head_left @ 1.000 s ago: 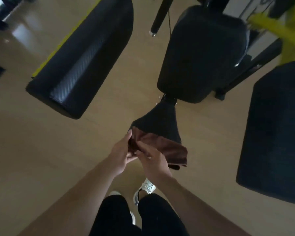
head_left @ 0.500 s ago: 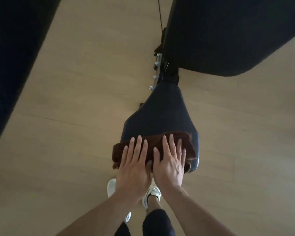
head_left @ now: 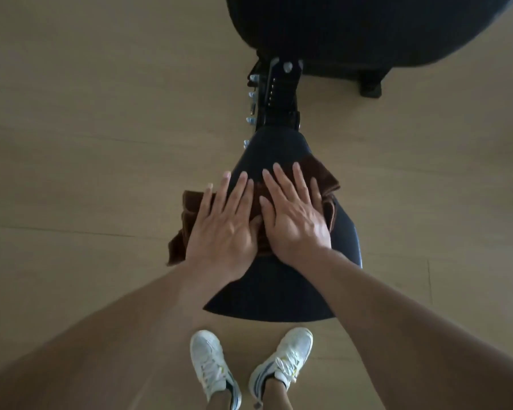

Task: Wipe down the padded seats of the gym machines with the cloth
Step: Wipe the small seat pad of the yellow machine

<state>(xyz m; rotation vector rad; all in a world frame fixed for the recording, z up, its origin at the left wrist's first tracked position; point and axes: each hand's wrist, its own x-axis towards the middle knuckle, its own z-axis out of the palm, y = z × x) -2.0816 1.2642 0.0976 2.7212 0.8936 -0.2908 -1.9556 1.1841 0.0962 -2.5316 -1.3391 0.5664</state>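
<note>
A person stands over a dark padded seat (head_left: 282,279), and both hands lie flat on a brown cloth (head_left: 323,184) in the middle of it. The left hand (head_left: 224,229) presses the cloth at the 9 o'clock side, fingers (head_left: 240,187) spread and straight; there the cloth hangs over the seat's edge. The right hand (head_left: 293,220) is just beside it, touching it at the thumbs, with fingers also spread flat. At 12 o'clock a black post (head_left: 279,96) joins the seat to a bigger dark pad (head_left: 353,28). At 6 o'clock two white shoes (head_left: 211,368) stand on the wooden floor (head_left: 86,113).
</note>
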